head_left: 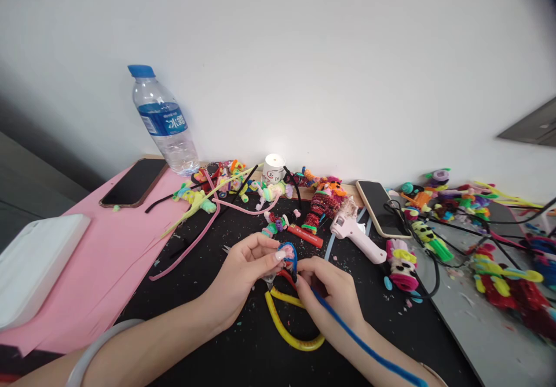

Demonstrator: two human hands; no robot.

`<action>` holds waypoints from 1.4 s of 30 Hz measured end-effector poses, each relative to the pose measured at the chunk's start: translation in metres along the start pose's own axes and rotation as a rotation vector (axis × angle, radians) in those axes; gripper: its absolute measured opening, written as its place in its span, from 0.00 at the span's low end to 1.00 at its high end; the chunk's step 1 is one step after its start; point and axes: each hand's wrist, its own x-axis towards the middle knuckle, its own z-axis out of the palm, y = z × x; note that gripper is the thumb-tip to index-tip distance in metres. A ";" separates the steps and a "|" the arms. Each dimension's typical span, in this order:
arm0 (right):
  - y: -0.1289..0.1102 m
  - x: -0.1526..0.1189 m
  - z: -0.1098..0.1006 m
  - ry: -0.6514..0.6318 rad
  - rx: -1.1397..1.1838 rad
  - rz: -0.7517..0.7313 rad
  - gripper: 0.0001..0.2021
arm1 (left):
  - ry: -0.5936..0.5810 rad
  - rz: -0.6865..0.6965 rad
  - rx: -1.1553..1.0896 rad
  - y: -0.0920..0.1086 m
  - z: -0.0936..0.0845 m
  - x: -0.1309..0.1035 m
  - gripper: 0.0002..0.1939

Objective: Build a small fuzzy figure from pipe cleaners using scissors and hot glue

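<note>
Both hands nearly closed, in narrow fingertip pinches. A small pink fuzzy piece with a bright blue pipe cleaner curved around it is held by the left hand; the blue stem is gripped close beside it by the right hand, likely so the curve is kept tight and the piece can't turn. The long free end is laid back over the right wrist and forearm, probably to be kept out of the fingers' way. Yellow-handled metal cutters are left under and between the hands on the black-topped desk, presumably for quick reach; handles are smooth and bowed, blades partly hidden. A pale pink, smooth plastic glue gun is laid beyond the right hand, nozzle end crusted brown. A red cylindrical stick with printed text is set just past the fingertips. Plush, multicoloured pipe-cleaner figures, such as the pink-and-yellow one right of the right hand, are grouped farther out, perhaps so room is kept for the hands. Flat pink sheets are spread left of the left hand.
</note>
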 end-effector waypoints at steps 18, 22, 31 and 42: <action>0.000 0.001 -0.003 0.035 -0.032 0.006 0.06 | -0.055 0.440 0.629 0.012 -0.008 0.003 0.06; -0.002 0.001 -0.004 0.020 -0.035 0.014 0.07 | -0.112 0.496 0.727 0.015 -0.012 0.005 0.07; 0.003 -0.001 -0.001 0.002 -0.012 0.007 0.05 | -0.159 0.563 0.861 0.015 -0.017 0.007 0.07; 0.001 -0.001 -0.003 -0.037 0.000 0.042 0.05 | -0.239 0.888 1.029 0.010 -0.025 0.010 0.09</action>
